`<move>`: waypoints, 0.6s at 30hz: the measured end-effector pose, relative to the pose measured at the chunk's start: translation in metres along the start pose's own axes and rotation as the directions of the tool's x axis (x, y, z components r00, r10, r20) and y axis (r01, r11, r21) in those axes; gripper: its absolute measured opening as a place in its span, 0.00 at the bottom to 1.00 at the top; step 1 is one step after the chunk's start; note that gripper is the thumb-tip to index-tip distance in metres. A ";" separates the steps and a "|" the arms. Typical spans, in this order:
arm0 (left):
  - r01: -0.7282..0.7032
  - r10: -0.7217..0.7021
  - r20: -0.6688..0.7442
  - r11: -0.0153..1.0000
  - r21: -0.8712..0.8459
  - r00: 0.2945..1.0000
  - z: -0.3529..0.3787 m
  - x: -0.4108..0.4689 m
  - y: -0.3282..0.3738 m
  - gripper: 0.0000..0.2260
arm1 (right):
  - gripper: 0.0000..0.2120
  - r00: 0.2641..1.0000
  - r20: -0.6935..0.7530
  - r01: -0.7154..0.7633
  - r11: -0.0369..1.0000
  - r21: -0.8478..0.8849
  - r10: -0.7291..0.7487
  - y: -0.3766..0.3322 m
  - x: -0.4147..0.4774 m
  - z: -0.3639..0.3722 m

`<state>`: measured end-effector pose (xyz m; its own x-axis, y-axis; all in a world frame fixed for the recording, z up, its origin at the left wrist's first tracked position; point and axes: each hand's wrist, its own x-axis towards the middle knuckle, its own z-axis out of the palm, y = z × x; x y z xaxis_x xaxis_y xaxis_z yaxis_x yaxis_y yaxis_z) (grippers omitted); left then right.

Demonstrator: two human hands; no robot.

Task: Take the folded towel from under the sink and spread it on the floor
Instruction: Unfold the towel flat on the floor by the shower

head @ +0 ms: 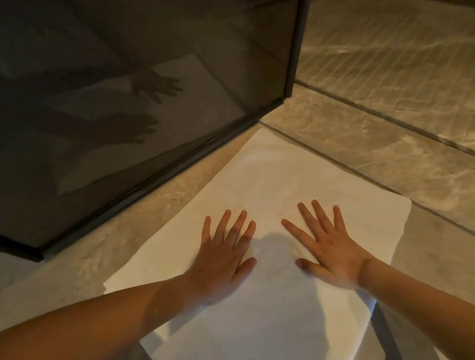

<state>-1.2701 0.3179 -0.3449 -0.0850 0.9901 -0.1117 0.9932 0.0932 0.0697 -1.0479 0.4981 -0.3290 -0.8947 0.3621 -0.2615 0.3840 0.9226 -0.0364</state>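
A white towel (pixel 282 184) lies spread flat on the beige stone floor, running from the glass corner toward the lower right. My left hand (pixel 223 256) rests palm down on its middle left, fingers apart. My right hand (pixel 328 252) presses flat on its middle right, fingers fanned. Neither hand grips the cloth. A shadow covers the near part of the towel.
A dark tinted glass panel (pixel 108 94) with a black frame (pixel 296 40) stands to the left and reflects my hands and the towel. Marbled floor tiles (pixel 408 144) with dark grout lines extend to the right. A dark strip (pixel 389 339) crosses the floor at lower right.
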 end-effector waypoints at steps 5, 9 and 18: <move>0.001 -0.001 -0.010 1.000 0.006 1.000 0.001 0.008 -0.008 0.30 | 0.35 1.000 -0.012 0.009 1.000 -0.001 -0.009 0.005 0.011 -0.002; -0.014 0.014 -0.015 1.000 0.016 1.000 -0.001 0.018 -0.013 0.31 | 0.35 1.000 -0.017 -0.007 1.000 0.001 0.007 0.010 0.018 -0.004; -0.030 0.030 -0.018 1.000 0.001 0.999 -0.005 0.025 -0.017 0.31 | 0.36 0.999 0.006 -0.047 0.999 -0.015 0.047 0.009 0.021 -0.008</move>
<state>-1.2899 0.3420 -0.3441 -0.0561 0.9942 -0.0915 0.9954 0.0628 0.0718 -1.0646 0.5153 -0.3267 -0.8741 0.4047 -0.2686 0.4224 0.9063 -0.0091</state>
